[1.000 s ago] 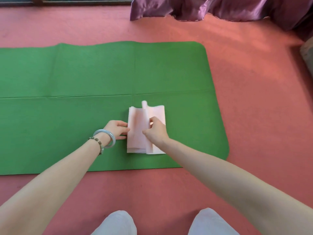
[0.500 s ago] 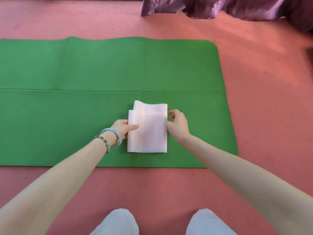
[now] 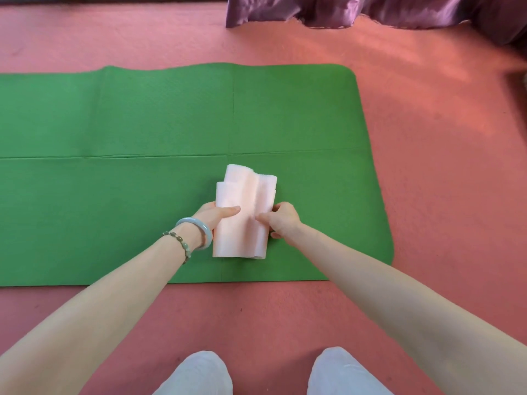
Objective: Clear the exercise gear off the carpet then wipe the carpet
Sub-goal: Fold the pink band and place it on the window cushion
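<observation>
A folded pale pink band (image 3: 242,215) lies on the green exercise mat (image 3: 142,124), near the mat's right end. My left hand (image 3: 216,213) grips its left edge, thumb on top. My right hand (image 3: 281,219) pinches its right edge and pushes it inward, so a ridge stands up along the band's middle. The mat is spread flat on the pink carpet (image 3: 427,166). My left wrist carries two bracelets.
Purple fabric (image 3: 370,10) hangs down onto the carpet at the back right. A dark object shows at the right edge (image 3: 519,84). My knees in white trousers (image 3: 199,374) are at the bottom, just short of the mat's near edge.
The band lay flat half a second ago with my hands at its sides. Both hands have since closed on its edges and squeezed them together, buckling the middle upward.
</observation>
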Action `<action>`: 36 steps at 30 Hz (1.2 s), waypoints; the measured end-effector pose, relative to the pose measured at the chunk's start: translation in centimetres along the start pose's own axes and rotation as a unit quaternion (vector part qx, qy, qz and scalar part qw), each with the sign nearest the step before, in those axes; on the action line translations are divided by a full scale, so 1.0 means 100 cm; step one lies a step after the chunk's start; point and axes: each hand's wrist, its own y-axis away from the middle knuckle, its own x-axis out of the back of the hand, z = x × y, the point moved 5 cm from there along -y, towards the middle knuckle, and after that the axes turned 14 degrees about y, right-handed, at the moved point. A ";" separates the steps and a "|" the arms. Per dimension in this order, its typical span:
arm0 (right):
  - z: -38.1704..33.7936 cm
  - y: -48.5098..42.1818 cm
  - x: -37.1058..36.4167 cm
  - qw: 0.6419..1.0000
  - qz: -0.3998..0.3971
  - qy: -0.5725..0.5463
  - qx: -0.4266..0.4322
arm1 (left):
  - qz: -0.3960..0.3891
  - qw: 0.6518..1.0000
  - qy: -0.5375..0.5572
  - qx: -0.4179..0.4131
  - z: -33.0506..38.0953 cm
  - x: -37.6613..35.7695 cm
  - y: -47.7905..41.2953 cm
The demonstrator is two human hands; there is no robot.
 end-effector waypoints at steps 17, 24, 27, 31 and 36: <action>-0.062 0.127 0.093 0.992 -0.088 -0.060 0.063 | -0.064 0.996 -0.036 -0.056 0.082 -0.014 0.140; -0.178 0.298 0.187 0.991 -0.083 -0.071 0.074 | -0.063 0.995 -0.031 -0.069 0.200 -0.040 0.315; -0.228 0.384 0.236 0.992 -0.062 -0.081 0.080 | -0.096 0.992 -0.046 -0.075 0.260 -0.060 0.399; -0.281 0.502 0.295 0.990 -0.029 -0.113 0.079 | -0.131 0.984 -0.092 -0.079 0.331 -0.088 0.506; -0.317 0.633 0.360 0.983 0.020 -0.172 0.062 | -0.169 0.974 -0.126 -0.084 0.382 -0.132 0.618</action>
